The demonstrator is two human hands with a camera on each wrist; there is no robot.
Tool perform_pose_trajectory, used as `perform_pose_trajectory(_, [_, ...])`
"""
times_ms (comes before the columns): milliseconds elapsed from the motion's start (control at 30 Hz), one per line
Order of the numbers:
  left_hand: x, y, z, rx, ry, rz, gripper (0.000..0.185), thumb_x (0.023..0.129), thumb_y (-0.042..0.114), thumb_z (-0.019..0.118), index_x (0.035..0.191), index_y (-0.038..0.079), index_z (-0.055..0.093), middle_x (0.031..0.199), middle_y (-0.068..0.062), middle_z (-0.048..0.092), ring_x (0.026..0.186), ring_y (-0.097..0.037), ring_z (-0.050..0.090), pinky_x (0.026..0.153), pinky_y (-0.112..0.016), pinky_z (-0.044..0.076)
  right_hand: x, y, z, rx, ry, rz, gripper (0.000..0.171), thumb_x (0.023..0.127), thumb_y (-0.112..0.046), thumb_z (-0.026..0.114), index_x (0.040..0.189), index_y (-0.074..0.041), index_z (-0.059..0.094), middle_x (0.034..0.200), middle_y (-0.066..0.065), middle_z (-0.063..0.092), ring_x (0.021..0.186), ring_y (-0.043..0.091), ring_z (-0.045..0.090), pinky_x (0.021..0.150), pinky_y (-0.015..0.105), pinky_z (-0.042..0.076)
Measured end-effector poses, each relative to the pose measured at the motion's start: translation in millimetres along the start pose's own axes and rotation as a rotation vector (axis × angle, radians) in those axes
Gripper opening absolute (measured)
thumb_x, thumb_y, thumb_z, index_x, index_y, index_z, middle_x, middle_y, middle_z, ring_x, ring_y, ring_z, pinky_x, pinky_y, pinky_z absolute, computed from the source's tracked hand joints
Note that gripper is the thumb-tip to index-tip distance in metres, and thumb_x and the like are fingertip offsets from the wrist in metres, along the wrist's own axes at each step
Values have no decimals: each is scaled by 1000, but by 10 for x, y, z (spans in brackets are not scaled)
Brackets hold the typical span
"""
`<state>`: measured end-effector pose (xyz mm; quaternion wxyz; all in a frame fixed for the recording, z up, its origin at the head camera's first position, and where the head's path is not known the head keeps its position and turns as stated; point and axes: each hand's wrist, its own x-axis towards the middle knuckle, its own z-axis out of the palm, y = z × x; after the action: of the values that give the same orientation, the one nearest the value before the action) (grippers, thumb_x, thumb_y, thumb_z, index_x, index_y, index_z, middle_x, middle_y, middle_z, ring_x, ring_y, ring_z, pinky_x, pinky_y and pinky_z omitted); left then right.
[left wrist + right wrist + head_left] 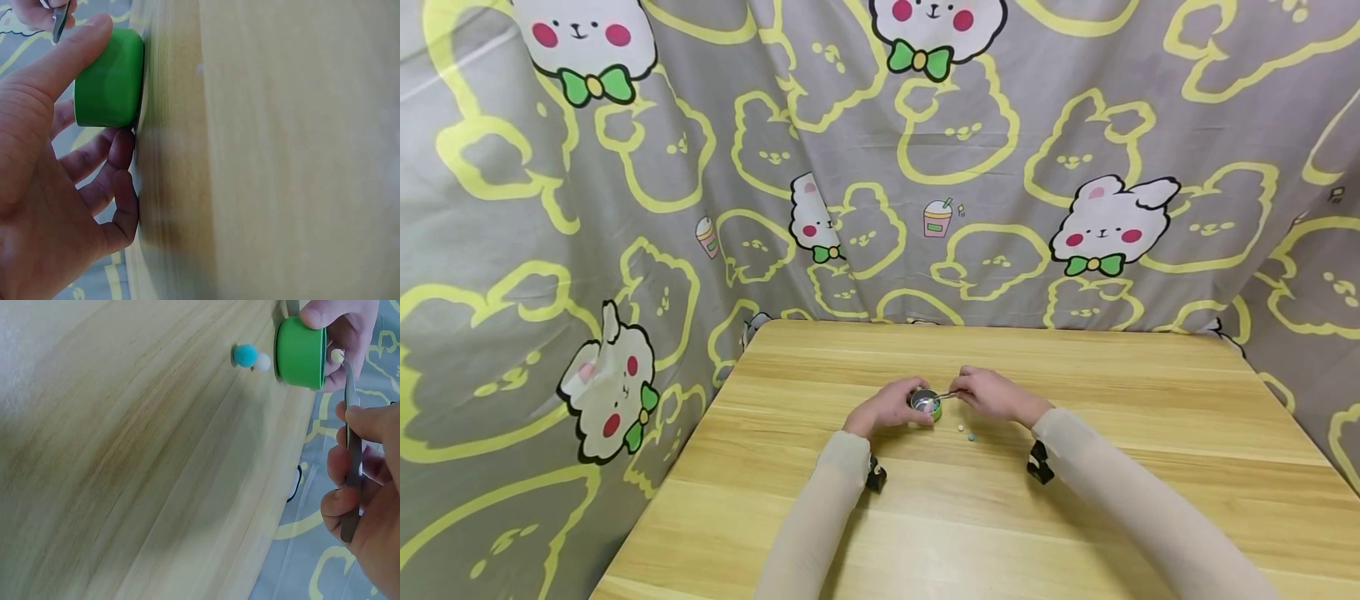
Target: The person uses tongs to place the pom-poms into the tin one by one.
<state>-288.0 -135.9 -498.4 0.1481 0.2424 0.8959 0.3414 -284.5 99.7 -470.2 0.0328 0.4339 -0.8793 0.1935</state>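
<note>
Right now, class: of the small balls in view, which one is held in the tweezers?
The tiny pale ball at the tweezers' tip, above the green cup; the blue ball and white ball lie on the table.

A wooden table [1075, 500] with light yellow planks carries everything. A small green cup [927, 405] with a shiny inside stands on it near the middle. Just beside the cup, two tiny balls lie on the wood, a blue ball [245, 355] and a white ball [262, 361], and they touch each other. A patterned cloth [512, 333] hangs past the table's edges.
</note>
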Motion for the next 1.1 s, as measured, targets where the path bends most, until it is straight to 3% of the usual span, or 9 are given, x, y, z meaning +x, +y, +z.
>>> perform_pose_trajectory(833, [-12,11,2,-16,2,2,50,79,30,78,120,16,54,103,-1,59,89,-11,55,78,-28,45,30,65,12,20,5,79,14,91,-6,61,103,-3,68,89,1,56,75,11,54,68,30,47])
perform_pose_trajectory(1100, [-13,2,0,14,3,-26,55,79,34,78,125,18,53,108,2,57,95,-12,54,82,-29,44,-156,-5,-125,15,-2,61,13,92,-8,60,101,-6,69,87,-2,55,73,8,51,65,28,46])
